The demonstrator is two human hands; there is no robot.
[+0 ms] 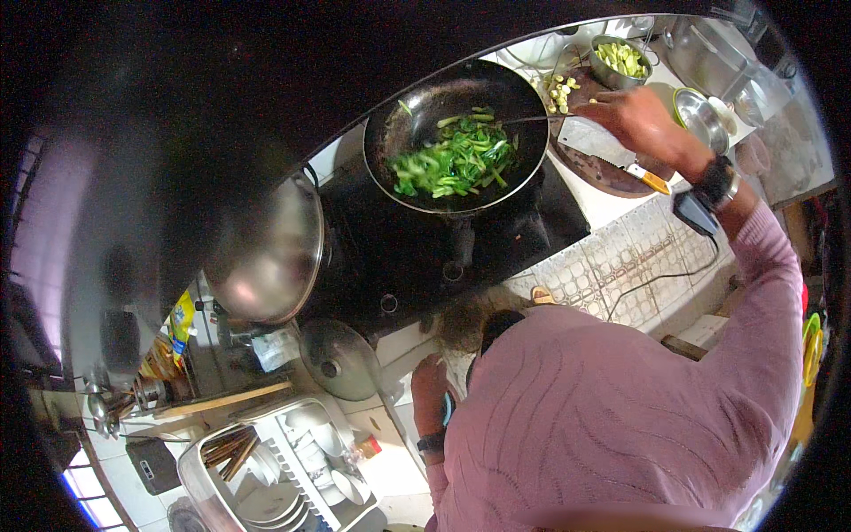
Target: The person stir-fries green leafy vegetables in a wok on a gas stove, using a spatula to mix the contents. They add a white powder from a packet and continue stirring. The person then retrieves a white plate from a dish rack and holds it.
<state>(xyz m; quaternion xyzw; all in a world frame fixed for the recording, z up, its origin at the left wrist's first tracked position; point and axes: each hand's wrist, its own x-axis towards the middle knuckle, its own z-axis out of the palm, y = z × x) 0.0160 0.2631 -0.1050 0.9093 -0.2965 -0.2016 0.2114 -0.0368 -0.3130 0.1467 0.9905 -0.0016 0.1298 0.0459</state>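
My right hand (621, 120) grips the thin handle of a cooking utensil (528, 120) that reaches into a black wok (399, 110). Chopped leafy greens (459, 159) lie in the wok; their left edge is blurred. The utensil's head is hidden among them. Low by my body, beside the counter edge, is my left hand (429, 389). Its fingers do not show clearly, and a light blue edge shows next to it. Under my right hand, a cleaver (588, 138) and a serrated knife with an orange and white handle (648, 178) rest on a round cutting board (578, 171).
The wok sits on a black gas stove (372, 243), with a lidded pan (276, 259) to its left. Behind the board stand a metal pot of cut vegetables (618, 60) and a metal bowl (701, 123). A glass lid (339, 362) and a dish rack (199, 459) are lower left.
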